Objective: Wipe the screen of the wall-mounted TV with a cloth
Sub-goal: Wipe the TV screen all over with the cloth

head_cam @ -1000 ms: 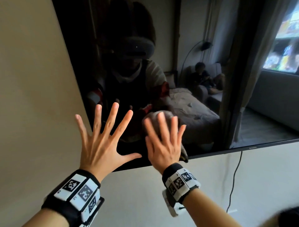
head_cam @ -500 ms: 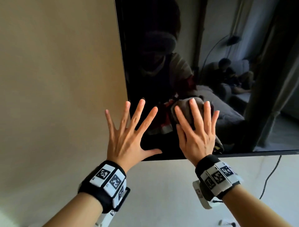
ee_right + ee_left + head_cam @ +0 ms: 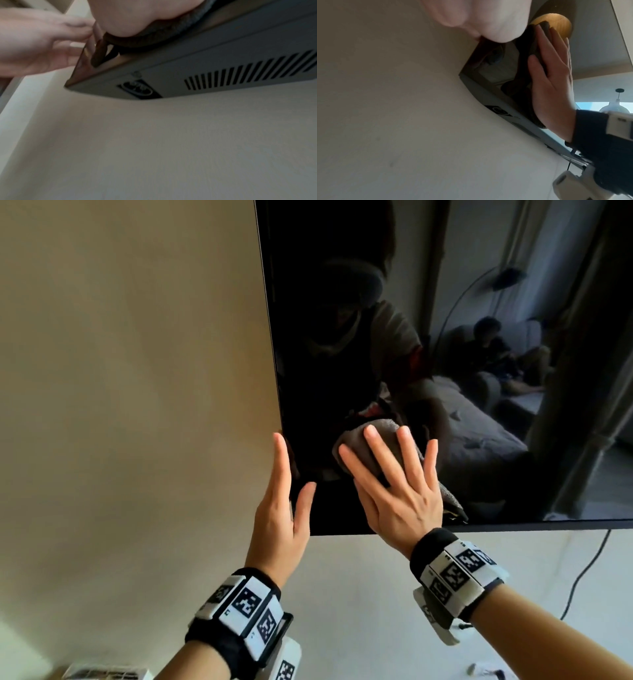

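Observation:
The wall-mounted TV has a dark, reflective screen; its lower-left corner is in front of me. My right hand lies flat with spread fingers on a grey cloth and presses it against the screen just above the bottom edge. The left wrist view shows the right hand side-on over the cloth. My left hand stands edge-on at the TV's left edge, fingers straight, thumb on the front of the screen. In the right wrist view, the left hand touches that edge beside the cloth.
A beige wall surrounds the TV. A black cable hangs below the screen at the right. The TV's underside has vent slots and a socket. A white box lies low at the left.
My left hand turned from flat and spread to edge-on with its fingers together at the TV's left edge. The right hand keeps the cloth near the lower-left corner.

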Available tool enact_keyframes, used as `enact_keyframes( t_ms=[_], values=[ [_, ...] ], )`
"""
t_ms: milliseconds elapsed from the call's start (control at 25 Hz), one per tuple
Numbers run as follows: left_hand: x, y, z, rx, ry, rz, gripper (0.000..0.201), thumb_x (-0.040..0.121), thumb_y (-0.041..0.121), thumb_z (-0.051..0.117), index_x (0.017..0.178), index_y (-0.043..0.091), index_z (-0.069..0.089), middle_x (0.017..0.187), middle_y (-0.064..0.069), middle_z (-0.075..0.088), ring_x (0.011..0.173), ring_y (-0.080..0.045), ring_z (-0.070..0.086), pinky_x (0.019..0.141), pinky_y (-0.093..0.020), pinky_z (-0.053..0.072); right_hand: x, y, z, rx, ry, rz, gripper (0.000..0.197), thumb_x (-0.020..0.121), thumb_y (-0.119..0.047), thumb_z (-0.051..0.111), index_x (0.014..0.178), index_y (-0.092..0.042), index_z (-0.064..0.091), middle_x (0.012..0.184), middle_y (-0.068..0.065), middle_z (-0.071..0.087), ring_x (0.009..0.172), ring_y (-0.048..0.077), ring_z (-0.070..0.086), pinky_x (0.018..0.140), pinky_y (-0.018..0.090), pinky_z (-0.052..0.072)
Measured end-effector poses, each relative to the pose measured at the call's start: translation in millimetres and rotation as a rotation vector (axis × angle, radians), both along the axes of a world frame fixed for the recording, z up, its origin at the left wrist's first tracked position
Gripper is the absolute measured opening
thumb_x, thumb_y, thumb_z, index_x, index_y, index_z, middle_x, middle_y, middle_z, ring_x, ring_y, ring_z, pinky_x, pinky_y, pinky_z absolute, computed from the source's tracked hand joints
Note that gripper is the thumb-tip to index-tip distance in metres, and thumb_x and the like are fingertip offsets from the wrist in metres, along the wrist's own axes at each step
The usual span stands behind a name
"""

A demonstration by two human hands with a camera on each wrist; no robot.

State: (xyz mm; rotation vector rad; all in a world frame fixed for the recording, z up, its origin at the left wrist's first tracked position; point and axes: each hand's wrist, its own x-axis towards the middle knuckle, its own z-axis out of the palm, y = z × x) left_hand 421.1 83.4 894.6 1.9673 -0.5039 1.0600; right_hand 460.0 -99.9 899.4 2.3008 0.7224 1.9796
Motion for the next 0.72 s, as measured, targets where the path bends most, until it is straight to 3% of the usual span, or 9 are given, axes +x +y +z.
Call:
enact_keyframes(
  t_ms=[120, 200, 320, 480, 640, 720],
  values=[
    [-6.0, 3.6, -14.9, -0.043, 0.047, -0.011, 0.064, 0.104, 0.026, 0.036, 0.156, 0.047, 0.005, 0.156, 0.023, 0.022, 0.142, 0.014, 0.024, 0.111, -0.006, 0.026, -2.6, 0.9, -19.0, -0.219, 0.019, -0.024, 0.061, 0.092, -0.03, 0.058, 0.149, -0.035, 0.036, 0.158, -0.001, 0.024, 0.149, 0.025, 0.014, 0.12, 0.05, 0.014],
    [-10.5, 0.6, -29.8, -0.071, 0.083, -0.013, 0.064, 0.106, 0.021, 0.032, 0.153, 0.055, 0.005, 0.154, 0.023, 0.028, 0.14, 0.015, 0.029, 0.108, -0.005, 0.029, -3.0, 1.5, -14.9, -0.306, 0.031, -0.041, 0.06, 0.094, -0.031, 0.054, 0.15, -0.035, 0.033, 0.159, -0.002, 0.024, 0.15, 0.025, 0.011, 0.121, 0.049, 0.013],
    [-14.8, -5.9, -47.9, -0.12, 0.103, -0.025, 0.068, 0.104, 0.013, 0.033, 0.154, 0.054, 0.01, 0.153, 0.008, 0.041, 0.141, 0.002, 0.04, 0.111, -0.013, 0.035, -2.9, 8.1, -4.1, -0.303, 0.018, -0.075, 0.061, 0.096, -0.033, 0.052, 0.152, -0.034, 0.028, 0.158, -0.002, 0.023, 0.149, 0.027, 0.01, 0.121, 0.05, 0.009],
    [-15.5, -14.0, -57.5, -0.199, 0.101, -0.019, 0.073, 0.103, 0.005, 0.032, 0.154, 0.053, 0.013, 0.155, 0.008, 0.039, 0.144, -0.004, 0.038, 0.115, -0.019, 0.034, -3.1, -1.7, -16.9, -0.6, 0.008, -0.111, 0.08, 0.088, -0.041, 0.059, 0.155, -0.029, 0.018, 0.164, 0.0, 0.005, 0.15, 0.026, 0.002, 0.122, 0.049, 0.003],
    [-17.4, -19.3, -56.1, -0.253, 0.073, -0.021, 0.074, 0.103, 0.002, 0.031, 0.152, 0.055, 0.015, 0.157, 0.021, 0.031, 0.146, 0.0, 0.031, 0.117, -0.02, 0.031, -4.9, -42.3, -9.0, -0.737, 0.047, -0.15, 0.092, 0.078, -0.043, 0.068, 0.155, -0.03, 0.02, 0.164, -0.001, 0.002, 0.15, 0.025, 0.002, 0.123, 0.047, 0.003],
    [-16.5, -19.5, -59.2, -0.3, 0.096, -0.034, 0.07, 0.104, 0.007, 0.029, 0.151, 0.057, 0.017, 0.158, 0.025, 0.031, 0.147, -0.004, 0.032, 0.118, -0.038, 0.036, -6.6, -45.2, -10.2, -0.724, 0.048, -0.17, 0.092, 0.078, -0.044, 0.069, 0.155, -0.029, 0.02, 0.163, -0.001, 0.005, 0.15, 0.025, 0.0, 0.123, 0.047, 0.002]
  ],
)
